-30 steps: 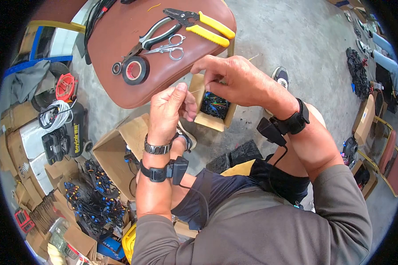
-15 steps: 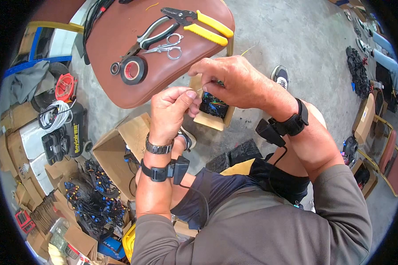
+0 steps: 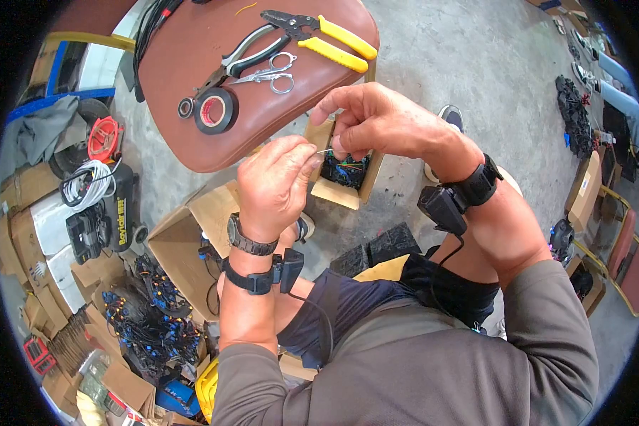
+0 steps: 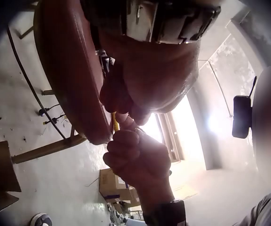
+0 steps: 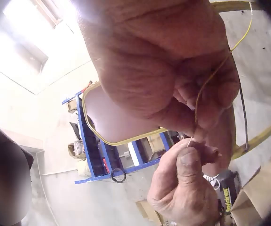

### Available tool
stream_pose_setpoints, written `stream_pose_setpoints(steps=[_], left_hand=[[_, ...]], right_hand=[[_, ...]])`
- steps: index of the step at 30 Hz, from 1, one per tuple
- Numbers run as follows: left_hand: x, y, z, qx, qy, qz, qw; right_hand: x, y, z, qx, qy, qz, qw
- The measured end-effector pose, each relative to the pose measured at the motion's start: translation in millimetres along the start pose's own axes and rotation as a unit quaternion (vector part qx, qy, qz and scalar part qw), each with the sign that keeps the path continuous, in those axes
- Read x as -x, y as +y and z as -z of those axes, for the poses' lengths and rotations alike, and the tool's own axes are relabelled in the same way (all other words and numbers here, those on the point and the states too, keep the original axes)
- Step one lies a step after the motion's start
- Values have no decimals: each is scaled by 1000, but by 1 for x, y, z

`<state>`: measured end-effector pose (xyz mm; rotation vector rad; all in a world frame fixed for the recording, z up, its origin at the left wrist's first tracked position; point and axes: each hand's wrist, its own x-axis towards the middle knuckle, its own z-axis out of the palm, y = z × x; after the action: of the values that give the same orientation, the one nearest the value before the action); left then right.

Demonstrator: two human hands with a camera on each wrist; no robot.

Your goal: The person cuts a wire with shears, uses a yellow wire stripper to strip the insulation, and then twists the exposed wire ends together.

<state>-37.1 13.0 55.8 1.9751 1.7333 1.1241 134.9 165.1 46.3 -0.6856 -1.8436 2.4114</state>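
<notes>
A thin yellow wire [image 5: 203, 92] runs past the right hand's fingers down to the left fingertips, its lower end looking bare and fine. My left hand [image 3: 273, 188] pinches that lower end between thumb and forefinger, back of the hand up in the head view. Close beside it, my right hand [image 3: 394, 124] pinches the wire with thumb and curled fingers, while its forefinger reaches out. Only a short pale piece of wire shows between the hands in the head view. Below them stands an open cardboard box [image 3: 337, 195] with dark cables inside.
On the brown chair seat [image 3: 184, 145] lie yellow-handled wire strippers [image 3: 334, 55], pliers [image 3: 252, 53], scissors [image 3: 273, 74] and a roll of black tape [image 3: 215, 111]. Another open carton [image 3: 177, 241] and a heap of black cables with blue connectors [image 3: 153, 319] are at left.
My left hand has rolled over so that its back shows, its fingertips closing in on the right hand's. The right hand has shifted slightly, and the wire's loose end beyond it is out of sight.
</notes>
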Motion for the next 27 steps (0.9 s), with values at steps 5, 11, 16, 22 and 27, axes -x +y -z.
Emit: stream_pose_setpoints(steps=[5,11,16,22,27], left_hand=[[4,-9,1,109,31,97,989],[11,-17,8,369,23,403,837],[7,-12,1,422,26,442,791],[9,-14,0,425,0,429,797],[12,-17,-3,431,12,403,807]], right_hand=[[-2,2,-5,-11,20,58,998],[0,5,-14,198,134,171,956],[-5,15,-21,327,173,293,882],[-6,16,-21,363,187,334,850],[-4,15,-20,367,192,331,848]])
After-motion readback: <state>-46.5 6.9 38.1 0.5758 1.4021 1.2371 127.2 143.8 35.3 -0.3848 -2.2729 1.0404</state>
